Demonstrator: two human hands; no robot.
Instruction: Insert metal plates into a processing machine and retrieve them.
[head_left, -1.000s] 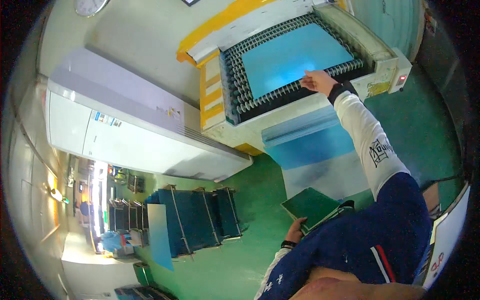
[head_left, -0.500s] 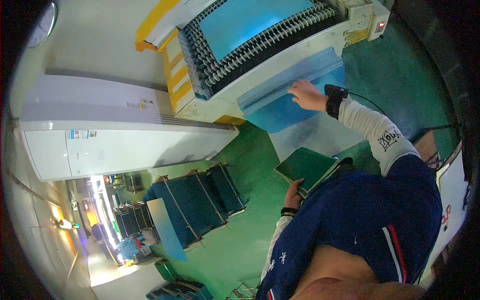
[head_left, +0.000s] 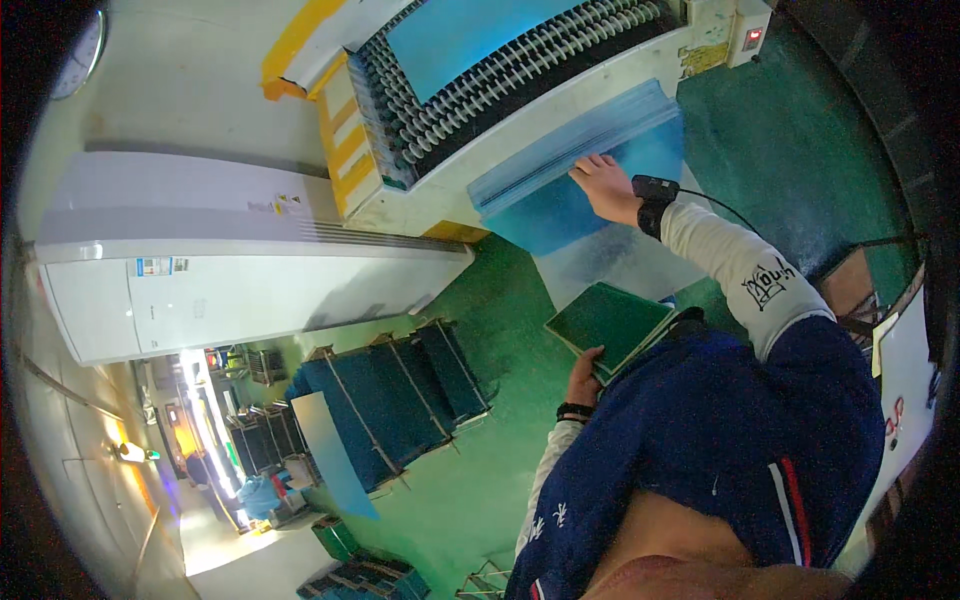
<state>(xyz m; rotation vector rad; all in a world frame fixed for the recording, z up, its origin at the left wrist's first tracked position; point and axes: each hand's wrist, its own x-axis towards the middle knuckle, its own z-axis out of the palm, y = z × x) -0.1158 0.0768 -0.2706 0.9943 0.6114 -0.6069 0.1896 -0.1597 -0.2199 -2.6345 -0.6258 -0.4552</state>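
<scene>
My left hand (head_left: 583, 380) grips a stack of green flat boards (head_left: 612, 320) by its near left edge, close against my body. The boards look thin and rectangular, with pale edges. Farther forward, my right hand (head_left: 606, 190) lies on thin blue sheets (head_left: 565, 215) that lean in a row against the front of the machine. Its fingers stretch over the sheets' packed edges, and no sheet shows lifted in it. A black band with a small cabled device (head_left: 655, 188) circles the right wrist.
Ahead is a roller conveyor machine (head_left: 540, 85) carrying a blue sheet (head_left: 470, 45). A pale panel (head_left: 580, 265) lies under the leaning sheets. To the left stand a tall white air conditioner (head_left: 250, 285) and racks of dark panels (head_left: 370, 410). A white table (head_left: 905, 400) is at the right.
My right hand has come down onto the leaning blue sheets, its fingers now over their edges. The left hand still holds the green boards. The view has shifted slightly.
</scene>
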